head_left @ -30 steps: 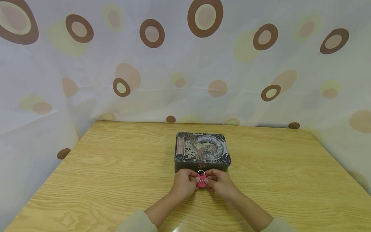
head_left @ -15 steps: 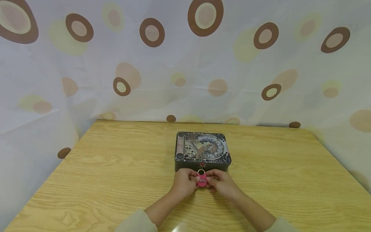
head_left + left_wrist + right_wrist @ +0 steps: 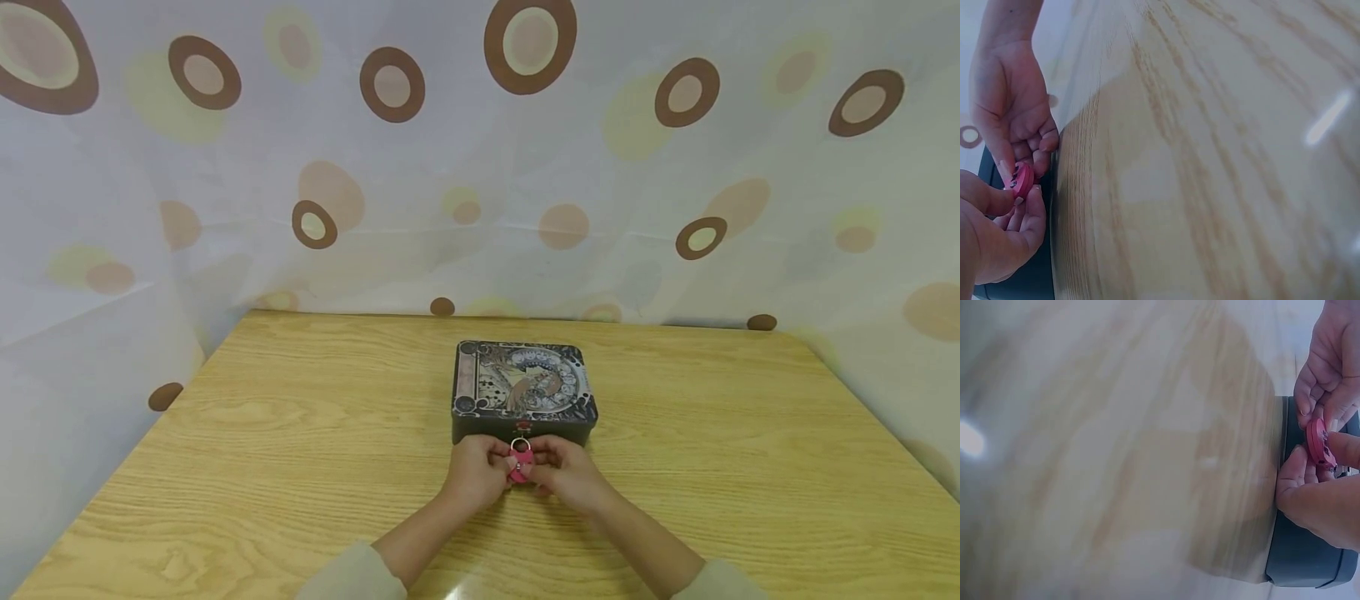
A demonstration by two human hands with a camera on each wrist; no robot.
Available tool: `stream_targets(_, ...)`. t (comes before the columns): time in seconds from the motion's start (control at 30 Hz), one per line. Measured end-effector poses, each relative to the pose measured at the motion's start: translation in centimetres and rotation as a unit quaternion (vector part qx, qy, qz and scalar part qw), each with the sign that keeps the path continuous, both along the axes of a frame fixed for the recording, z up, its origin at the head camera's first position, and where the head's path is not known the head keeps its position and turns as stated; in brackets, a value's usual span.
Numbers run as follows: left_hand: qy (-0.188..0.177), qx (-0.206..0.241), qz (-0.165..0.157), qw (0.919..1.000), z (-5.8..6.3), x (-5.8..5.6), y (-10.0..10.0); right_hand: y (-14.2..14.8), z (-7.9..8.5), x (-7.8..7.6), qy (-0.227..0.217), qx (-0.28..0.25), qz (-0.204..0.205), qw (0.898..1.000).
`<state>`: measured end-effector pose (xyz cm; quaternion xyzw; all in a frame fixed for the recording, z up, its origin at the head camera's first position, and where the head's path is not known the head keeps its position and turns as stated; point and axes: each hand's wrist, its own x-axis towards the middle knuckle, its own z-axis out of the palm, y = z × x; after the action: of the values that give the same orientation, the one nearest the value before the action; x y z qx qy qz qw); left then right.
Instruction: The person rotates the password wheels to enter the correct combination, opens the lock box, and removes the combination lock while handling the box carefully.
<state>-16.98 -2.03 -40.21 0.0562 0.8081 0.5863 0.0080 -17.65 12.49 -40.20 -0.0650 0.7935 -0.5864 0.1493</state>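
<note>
A pink combination padlock [image 3: 520, 476] with number dials and a silver shackle hangs at the front of a dark tin box [image 3: 480, 427] with a patterned lid. My left hand [image 3: 477, 475] pinches the padlock's left side between thumb and fingers. On the other side, my right hand [image 3: 572, 475] grips it too, its thumb lying over the dials. Both wrist views show the padlock [image 3: 1022, 181] held between the two hands, close to the box [image 3: 1307, 556]. In the head view the shackle sits just below the box's red clasp [image 3: 523, 426].
The box stands on a wood-grain table [image 3: 315, 433], towards the middle. Behind and beside the table hangs a pale sheet [image 3: 465, 150] with brown and beige circles. A light glare lies on the table's near part.
The right thumb moved off the dials, baring them half a second ago, and now lies across them again. The left hand and box have stayed in place.
</note>
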Motion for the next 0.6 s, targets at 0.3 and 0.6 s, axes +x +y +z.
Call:
stream_targets(0.3,0.013,0.002,-0.008,0.9999,-0.8,-0.4,-0.1,-0.2,0.1,0.1,0.005,0.003,-0.006,1.000)
stream_targets(0.6,-0.008,0.000,-0.002,1.0000,0.2,0.1,-0.1,-0.5,0.3,0.3,0.010,0.004,-0.020,1.000)
